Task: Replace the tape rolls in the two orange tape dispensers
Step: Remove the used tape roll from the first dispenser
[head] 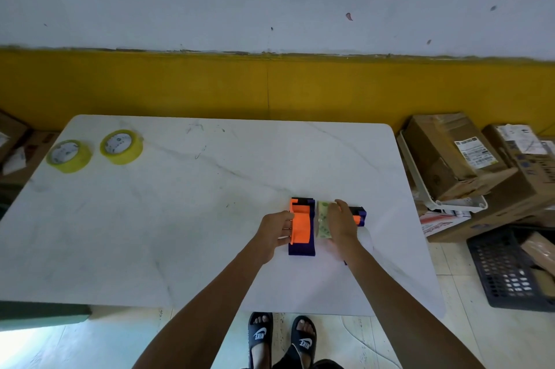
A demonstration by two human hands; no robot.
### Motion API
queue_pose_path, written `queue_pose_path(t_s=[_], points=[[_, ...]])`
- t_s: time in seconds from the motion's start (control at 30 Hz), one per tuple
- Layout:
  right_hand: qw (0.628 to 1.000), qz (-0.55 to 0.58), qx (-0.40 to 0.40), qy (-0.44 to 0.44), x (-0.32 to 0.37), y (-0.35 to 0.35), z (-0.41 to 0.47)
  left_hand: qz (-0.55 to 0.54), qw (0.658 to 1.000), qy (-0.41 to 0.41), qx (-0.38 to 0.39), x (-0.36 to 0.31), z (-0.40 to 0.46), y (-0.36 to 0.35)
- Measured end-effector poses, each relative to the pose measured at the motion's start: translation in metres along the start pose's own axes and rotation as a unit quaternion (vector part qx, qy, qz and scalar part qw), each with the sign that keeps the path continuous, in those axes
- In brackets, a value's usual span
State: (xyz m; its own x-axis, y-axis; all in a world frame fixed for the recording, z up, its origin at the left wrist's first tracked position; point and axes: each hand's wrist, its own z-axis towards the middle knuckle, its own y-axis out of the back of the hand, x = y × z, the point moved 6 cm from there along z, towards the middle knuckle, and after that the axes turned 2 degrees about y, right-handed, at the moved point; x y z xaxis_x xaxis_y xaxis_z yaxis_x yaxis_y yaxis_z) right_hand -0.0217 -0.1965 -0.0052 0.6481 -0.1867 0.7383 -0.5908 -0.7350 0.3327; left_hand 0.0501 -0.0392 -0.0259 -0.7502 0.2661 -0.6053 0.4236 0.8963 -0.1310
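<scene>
Two orange and dark-blue tape dispensers lie side by side on the white marble table (210,188). My left hand (274,232) grips the left side of the nearer-left dispenser (301,226). My right hand (341,223) rests on a pale, nearly used-up tape roll (323,218) standing between the two dispensers. The second dispenser (359,215) is mostly hidden behind my right hand. Two full yellow tape rolls (69,156) (121,146) lie flat at the table's far left corner.
Cardboard boxes (450,155) and a white tray (444,203) are stacked to the right of the table. A dark plastic crate (510,269) stands on the floor at the right. A yellow and white wall runs behind the table. My feet in sandals show below the table's near edge.
</scene>
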Motion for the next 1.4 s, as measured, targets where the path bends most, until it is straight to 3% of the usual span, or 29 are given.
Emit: queue_pose_path(t_s=[0.43, 0.8, 1.07, 1.4], points=[[0.999, 0.025, -0.004, 0.036, 0.009, 0.004, -0.001, 0.055, 0.997, 0.031, -0.049, 0.028, -0.002, 0.011], [0.997, 0.051, 0.008, 0.064, 0.034, 0.009, -0.004, 0.046, 0.996, -0.038, -0.069, -0.015, -0.021, 0.025], [0.987, 0.051, 0.102, 0.111, 0.073, -0.016, -0.023, 0.004, 0.991, -0.118, -0.064, -0.059, -0.048, 0.014], [0.962, 0.025, 0.209, 0.174, 0.091, -0.078, -0.076, -0.016, 0.983, -0.157, -0.099, -0.068, -0.095, 0.024]])
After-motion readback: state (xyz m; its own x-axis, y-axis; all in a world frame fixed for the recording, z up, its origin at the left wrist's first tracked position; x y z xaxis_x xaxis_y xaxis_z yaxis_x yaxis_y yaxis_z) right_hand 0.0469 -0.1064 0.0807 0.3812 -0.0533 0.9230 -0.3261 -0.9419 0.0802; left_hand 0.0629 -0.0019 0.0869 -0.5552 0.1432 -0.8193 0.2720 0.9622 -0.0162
